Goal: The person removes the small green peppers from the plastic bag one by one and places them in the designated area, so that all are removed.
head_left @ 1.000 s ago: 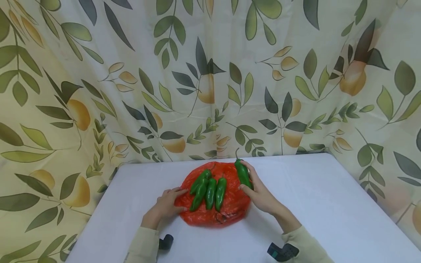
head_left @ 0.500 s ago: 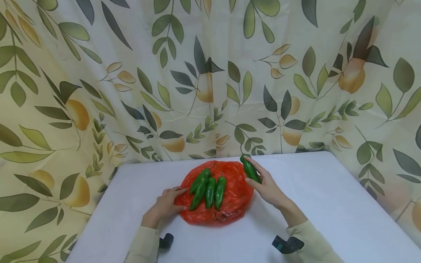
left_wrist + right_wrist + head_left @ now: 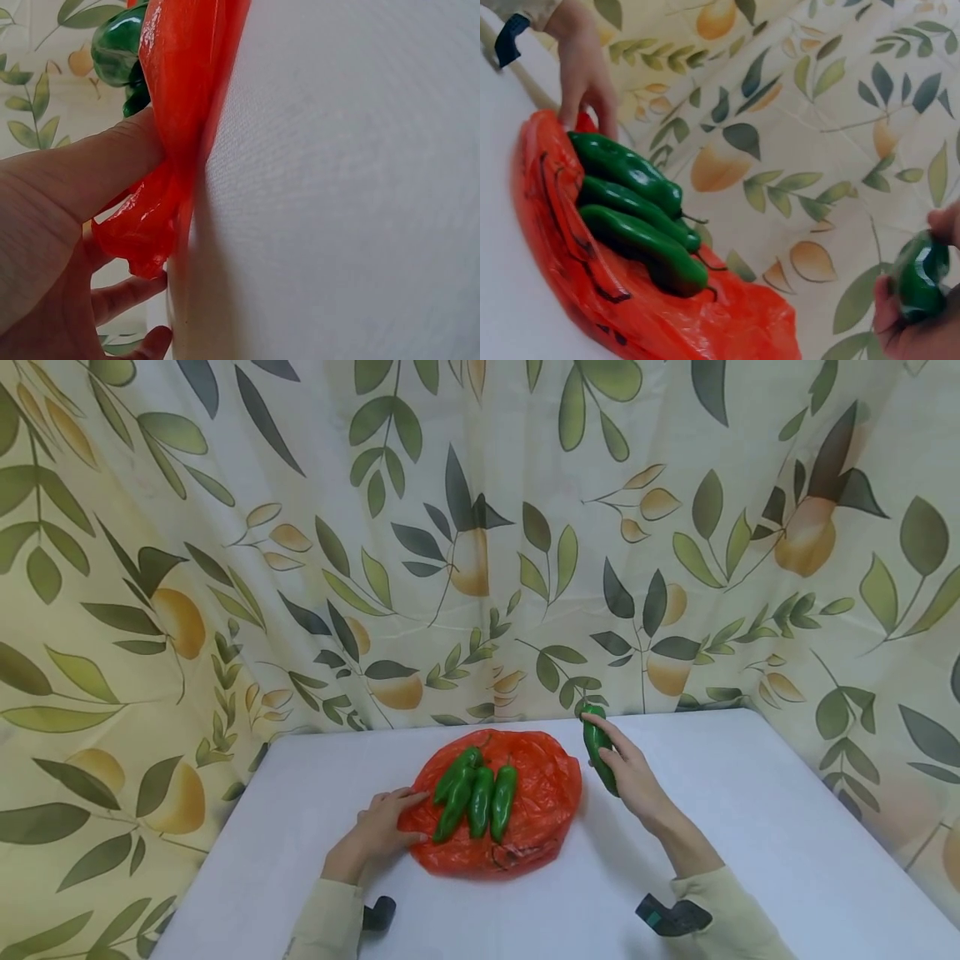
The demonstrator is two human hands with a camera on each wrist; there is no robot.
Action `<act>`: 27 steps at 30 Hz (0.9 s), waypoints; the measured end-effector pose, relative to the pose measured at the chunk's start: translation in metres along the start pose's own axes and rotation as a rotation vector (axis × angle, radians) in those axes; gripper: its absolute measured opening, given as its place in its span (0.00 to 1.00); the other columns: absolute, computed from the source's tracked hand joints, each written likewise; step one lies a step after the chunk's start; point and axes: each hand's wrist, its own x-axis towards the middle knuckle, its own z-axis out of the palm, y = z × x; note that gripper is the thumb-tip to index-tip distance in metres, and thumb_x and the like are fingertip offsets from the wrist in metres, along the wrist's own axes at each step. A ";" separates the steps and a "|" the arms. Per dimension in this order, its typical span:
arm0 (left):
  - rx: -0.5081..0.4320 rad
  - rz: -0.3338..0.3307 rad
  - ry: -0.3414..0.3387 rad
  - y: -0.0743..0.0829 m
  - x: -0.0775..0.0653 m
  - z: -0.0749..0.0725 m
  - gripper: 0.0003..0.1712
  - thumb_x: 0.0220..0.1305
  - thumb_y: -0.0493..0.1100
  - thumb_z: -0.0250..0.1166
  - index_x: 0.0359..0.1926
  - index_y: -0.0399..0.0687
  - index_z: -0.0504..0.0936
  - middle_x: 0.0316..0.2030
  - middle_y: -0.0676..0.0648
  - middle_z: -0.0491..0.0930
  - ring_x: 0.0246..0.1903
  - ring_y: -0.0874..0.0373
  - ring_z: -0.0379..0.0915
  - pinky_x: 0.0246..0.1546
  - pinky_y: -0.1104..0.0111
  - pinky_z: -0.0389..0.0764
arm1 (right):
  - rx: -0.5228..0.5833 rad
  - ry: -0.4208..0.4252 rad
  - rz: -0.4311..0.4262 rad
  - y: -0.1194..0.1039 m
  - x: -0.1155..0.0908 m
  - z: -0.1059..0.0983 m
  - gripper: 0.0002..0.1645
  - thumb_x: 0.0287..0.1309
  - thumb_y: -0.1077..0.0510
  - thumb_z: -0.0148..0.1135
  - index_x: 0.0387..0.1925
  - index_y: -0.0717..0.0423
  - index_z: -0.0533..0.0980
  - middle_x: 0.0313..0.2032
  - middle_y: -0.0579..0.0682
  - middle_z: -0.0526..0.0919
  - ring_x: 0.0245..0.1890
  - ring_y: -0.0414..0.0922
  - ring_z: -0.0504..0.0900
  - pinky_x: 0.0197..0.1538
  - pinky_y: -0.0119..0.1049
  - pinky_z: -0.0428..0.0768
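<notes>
Green peppers [image 3: 503, 802]: five visible. Red plastic bag [image 3: 543, 810]: one. Hands [image 3: 384, 823]: two. Sleeves [image 3: 330, 917]: two. Black wrist devices [image 3: 681, 918]: two. White table [image 3: 495, 927]: one.

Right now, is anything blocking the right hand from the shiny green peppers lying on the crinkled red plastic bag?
Nothing visible stands between the right hand and the shiny green peppers, just bare crinkled red plastic bag. The left hand pinches the bag on their opposite side. The right hand holds another long green pepper.

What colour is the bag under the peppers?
Red bag with black marks, clearest in the right wrist view.
</notes>
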 end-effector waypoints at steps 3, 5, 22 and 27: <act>0.003 0.003 0.005 0.000 -0.001 0.000 0.41 0.56 0.54 0.76 0.71 0.63 0.73 0.73 0.44 0.66 0.72 0.39 0.57 0.66 0.30 0.62 | -0.037 -0.001 -0.055 0.003 -0.002 -0.004 0.29 0.78 0.60 0.44 0.76 0.51 0.56 0.73 0.68 0.54 0.59 0.69 0.73 0.52 0.41 0.80; 0.004 -0.002 0.007 0.000 -0.001 0.000 0.41 0.56 0.53 0.76 0.71 0.63 0.72 0.73 0.44 0.66 0.72 0.40 0.56 0.66 0.29 0.61 | -0.048 -0.003 -0.072 0.005 -0.002 -0.006 0.29 0.77 0.59 0.48 0.74 0.54 0.57 0.72 0.68 0.54 0.59 0.73 0.74 0.51 0.43 0.83; -0.005 0.000 0.005 0.000 0.001 0.003 0.41 0.56 0.52 0.76 0.71 0.62 0.73 0.73 0.44 0.66 0.72 0.40 0.56 0.65 0.30 0.63 | -0.331 0.153 -0.050 0.020 0.002 -0.021 0.32 0.74 0.66 0.47 0.77 0.52 0.59 0.71 0.75 0.49 0.68 0.76 0.59 0.58 0.73 0.72; -0.001 0.004 0.006 -0.001 0.000 0.001 0.41 0.56 0.53 0.76 0.71 0.62 0.73 0.73 0.44 0.67 0.72 0.40 0.57 0.65 0.32 0.64 | -0.321 0.145 -0.023 0.026 0.004 -0.023 0.35 0.72 0.71 0.43 0.77 0.51 0.58 0.72 0.76 0.46 0.69 0.77 0.57 0.58 0.72 0.71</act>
